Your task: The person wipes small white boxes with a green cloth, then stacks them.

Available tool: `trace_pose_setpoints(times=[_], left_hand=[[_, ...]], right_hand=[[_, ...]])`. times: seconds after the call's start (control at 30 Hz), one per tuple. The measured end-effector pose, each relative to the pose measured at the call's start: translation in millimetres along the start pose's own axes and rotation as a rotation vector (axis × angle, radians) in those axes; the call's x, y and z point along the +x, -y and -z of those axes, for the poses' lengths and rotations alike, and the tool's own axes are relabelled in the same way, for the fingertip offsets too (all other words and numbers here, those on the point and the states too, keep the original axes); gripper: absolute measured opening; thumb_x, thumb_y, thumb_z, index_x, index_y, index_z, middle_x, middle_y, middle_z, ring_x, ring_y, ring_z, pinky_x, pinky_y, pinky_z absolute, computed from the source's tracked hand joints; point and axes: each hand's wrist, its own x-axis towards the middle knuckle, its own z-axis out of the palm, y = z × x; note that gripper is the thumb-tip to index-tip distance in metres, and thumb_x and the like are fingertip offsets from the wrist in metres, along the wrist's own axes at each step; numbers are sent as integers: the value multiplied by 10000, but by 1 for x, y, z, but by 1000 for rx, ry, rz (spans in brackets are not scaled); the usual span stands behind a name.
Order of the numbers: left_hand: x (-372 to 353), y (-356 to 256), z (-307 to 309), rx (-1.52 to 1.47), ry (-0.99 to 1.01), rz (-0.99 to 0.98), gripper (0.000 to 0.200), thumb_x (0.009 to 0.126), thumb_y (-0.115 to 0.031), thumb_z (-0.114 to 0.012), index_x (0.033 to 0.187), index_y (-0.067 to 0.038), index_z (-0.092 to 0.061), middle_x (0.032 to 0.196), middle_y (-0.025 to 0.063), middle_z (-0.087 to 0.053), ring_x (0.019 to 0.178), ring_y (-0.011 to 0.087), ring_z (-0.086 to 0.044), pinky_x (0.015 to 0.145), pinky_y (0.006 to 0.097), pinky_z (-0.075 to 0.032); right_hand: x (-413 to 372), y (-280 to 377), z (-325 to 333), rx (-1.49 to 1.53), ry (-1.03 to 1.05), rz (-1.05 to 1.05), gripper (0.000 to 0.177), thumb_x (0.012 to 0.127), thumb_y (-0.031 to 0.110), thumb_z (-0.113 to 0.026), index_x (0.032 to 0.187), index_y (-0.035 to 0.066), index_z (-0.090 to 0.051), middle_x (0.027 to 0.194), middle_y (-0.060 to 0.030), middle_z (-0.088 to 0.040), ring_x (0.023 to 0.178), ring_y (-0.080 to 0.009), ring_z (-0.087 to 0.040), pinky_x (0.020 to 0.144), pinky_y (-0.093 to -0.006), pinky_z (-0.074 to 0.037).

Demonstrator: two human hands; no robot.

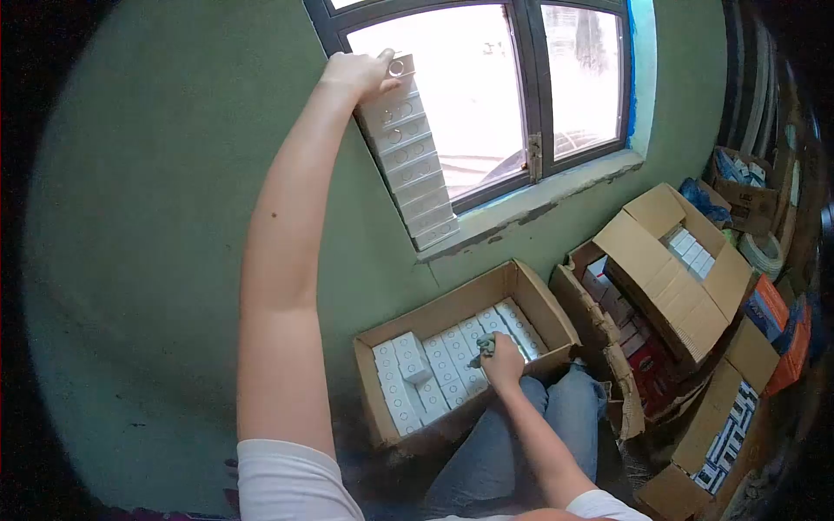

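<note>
My left hand [358, 76] is raised to the top of a stack of white boxes [408, 156] with circle marks, which stands on the window sill against the frame. Its fingers hold the uppermost box [401, 69]. Lower down, my right hand [502, 358] is closed around a crumpled grey-green cloth [485, 347], above an open cardboard box [373, 408]. Rows of small white boxes [447, 356] fill that carton, and one white box [411, 357] sits raised on the others.
The window [530, 104] has a dark frame and a rough sill [556, 193]. At the right stand more open cartons [660, 260], one with white boxes, and another [695, 451] with black-and-white packs. Orange-and-blue packaging [777, 334] lies beside them.
</note>
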Motion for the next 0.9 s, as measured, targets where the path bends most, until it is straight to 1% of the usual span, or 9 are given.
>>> trace_pose_setpoints(times=[0.13,0.43,0.53,0.6,0.63,0.67,0.73,0.87,0.9], left_hand=[[4,7,-8,111,-113,-19,523,867,-532,-513,1171,-109,-548,1116,105,-627,1047,266,-596,823,433,-484],[0,-9,-5,116,-38,153,608,861,-567,-503,1253,-103,-513,1216,107,-576,1141,251,-534,907,459,-435],[-15,-26,-10,83,-517,151,641,854,-605,-493,1231,-89,-548,1151,114,-616,1138,248,-532,888,434,-440],[-47,-57,3,-276,-495,132,640,865,-547,-517,1303,-81,-485,1265,137,-552,1166,275,-519,951,435,-419],[-81,-81,12,-771,-804,14,668,870,-617,-461,1102,-12,-623,1053,188,-640,1059,308,-573,858,422,-461],[-134,-106,41,-1271,-536,16,668,873,-605,-474,1074,14,-629,1040,184,-642,989,288,-605,838,411,-478],[-219,-141,64,-1937,-129,-234,614,861,-528,-549,1092,40,-586,1057,174,-614,958,244,-605,806,380,-492],[-315,-188,95,-3111,253,-1149,675,801,-383,-695,1197,90,-423,1121,182,-526,1017,257,-549,790,321,-476],[-329,-204,104,-3292,202,-1216,769,746,-364,-759,1216,117,-386,1124,181,-505,1018,256,-534,785,301,-462]], right_hand=[[0,-4,-3,15,12,4,476,630,166,-730,1071,84,-570,997,-96,-603,921,-290,-600,740,-418,-489],[-1,-3,-3,24,-25,9,459,646,163,-726,1070,82,-567,990,-107,-599,899,-300,-607,730,-424,-497],[0,-2,0,6,-24,-1,451,648,160,-722,1066,88,-567,985,-107,-601,896,-303,-607,730,-422,-499],[-1,-3,-2,-5,-16,-6,441,649,159,-720,1059,97,-570,974,-103,-606,891,-306,-609,724,-420,-500],[-2,-3,-3,2,-15,-6,439,648,159,-720,1056,96,-570,973,-103,-606,889,-309,-609,722,-421,-500],[-2,-4,-4,8,-19,-6,438,647,158,-720,1054,95,-571,972,-104,-607,887,-312,-609,720,-421,-500],[1,-1,-2,9,-30,-9,381,662,164,-702,1017,102,-579,948,-103,-613,858,-321,-612,696,-432,-496],[1,-2,-5,-29,-72,30,286,699,192,-662,964,116,-587,903,-96,-625,809,-330,-614,661,-446,-489],[1,5,1,-68,-50,8,293,699,208,-671,963,111,-589,914,-102,-625,816,-332,-614,666,-447,-488]])
